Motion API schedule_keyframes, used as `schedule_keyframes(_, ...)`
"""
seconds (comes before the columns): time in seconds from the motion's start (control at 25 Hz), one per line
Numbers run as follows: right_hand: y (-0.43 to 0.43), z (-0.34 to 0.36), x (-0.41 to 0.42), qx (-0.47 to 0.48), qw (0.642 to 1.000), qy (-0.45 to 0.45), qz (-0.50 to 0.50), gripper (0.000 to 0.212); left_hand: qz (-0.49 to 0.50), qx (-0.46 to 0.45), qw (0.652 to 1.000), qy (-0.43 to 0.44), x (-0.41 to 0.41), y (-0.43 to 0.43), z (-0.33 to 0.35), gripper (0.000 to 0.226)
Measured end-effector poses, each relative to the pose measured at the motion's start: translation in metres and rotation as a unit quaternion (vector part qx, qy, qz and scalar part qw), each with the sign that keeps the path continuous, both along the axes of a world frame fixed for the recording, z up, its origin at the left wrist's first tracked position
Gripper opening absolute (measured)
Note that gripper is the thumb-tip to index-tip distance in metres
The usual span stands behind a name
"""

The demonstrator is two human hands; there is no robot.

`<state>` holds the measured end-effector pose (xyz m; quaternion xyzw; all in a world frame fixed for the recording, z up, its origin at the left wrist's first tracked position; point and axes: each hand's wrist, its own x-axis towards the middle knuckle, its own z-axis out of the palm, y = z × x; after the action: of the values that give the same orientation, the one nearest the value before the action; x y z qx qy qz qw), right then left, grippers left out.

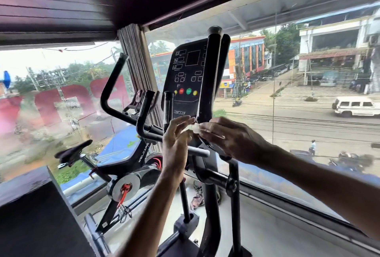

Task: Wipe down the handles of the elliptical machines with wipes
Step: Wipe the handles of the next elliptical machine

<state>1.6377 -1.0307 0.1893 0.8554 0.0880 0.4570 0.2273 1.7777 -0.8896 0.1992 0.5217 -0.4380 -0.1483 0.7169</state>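
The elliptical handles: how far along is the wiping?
Done: nothing visibly finished; no mark tells wiped from unwiped. In hand: the right hand pinches a white wipe near the foot of the tall handle, the left hand touching it. Left: seemingly that handle's upper length and the shorter black bar.

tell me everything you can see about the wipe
The wipe is a small white crumpled wad, soft like thin tissue, blurred. The right hand pinches it at its fingertips, the left hand meets its other end with straight fingers. It is held just below the console, by the lower end of the black upright handle.
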Motion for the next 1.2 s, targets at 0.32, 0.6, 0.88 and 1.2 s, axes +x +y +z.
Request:
schedule_keyframes(0.32, 0.065, -0.033, -0.008, 0.441, 0.888, -0.125, 0.028, 0.013, 0.07, 0.004, 0.923, -0.379, 0.007, 0.026, -0.027, 0.026)
schedule_keyframes(0.6, 0.107, -0.063, 0.007, 0.483, 0.805, -0.342, -0.024, 0.016, 0.094, 0.006, 0.985, -0.144, -0.023, 0.019, -0.023, 0.015)
schedule_keyframes(0.88, 0.114, -0.054, 0.023, 0.554, 0.742, -0.377, 0.033, 0.027, -0.113, 0.113, 0.987, 0.034, -0.024, 0.029, -0.006, 0.025)
schedule_keyframes(1.2, 0.098, -0.028, 0.048, 0.4, 0.799, -0.448, -0.034, 0.018, 0.066, 0.038, 0.989, -0.13, 0.012, 0.014, 0.002, 0.019)
